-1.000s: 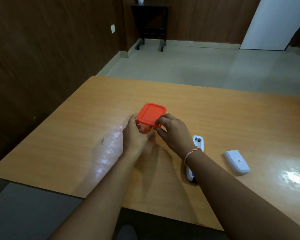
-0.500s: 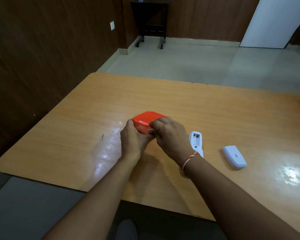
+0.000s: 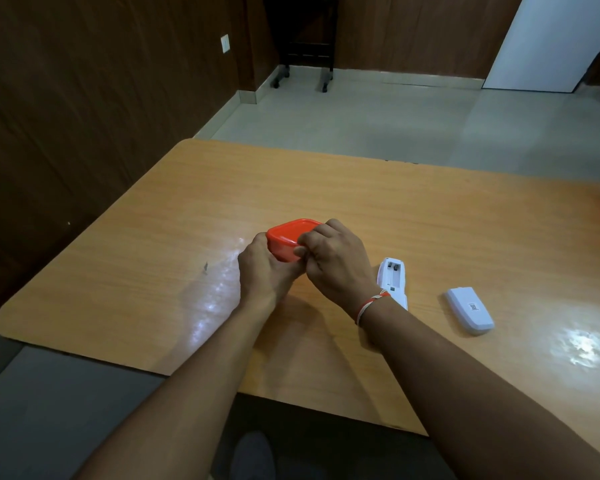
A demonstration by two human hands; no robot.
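I see my left hand (image 3: 257, 268) gripping the orange box (image 3: 284, 242), my right hand (image 3: 336, 261) pinching its lid (image 3: 297, 227), hands touching, box just left of the white remote (image 3: 394, 278), battery cover (image 3: 468, 310) right of the remote

hands: left hand (image 3: 262, 268) + right hand (image 3: 333, 259) grip orange box (image 3: 286, 239) | wooden table (image 3: 430, 216)

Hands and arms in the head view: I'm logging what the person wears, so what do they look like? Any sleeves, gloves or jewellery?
The left forearm and right forearm are bare to the picture's lower edge: no sleeves, no gloves. A thin red-and-white thread band circles the wrist of the right hand. The left hand and its wrist show no band or watch.
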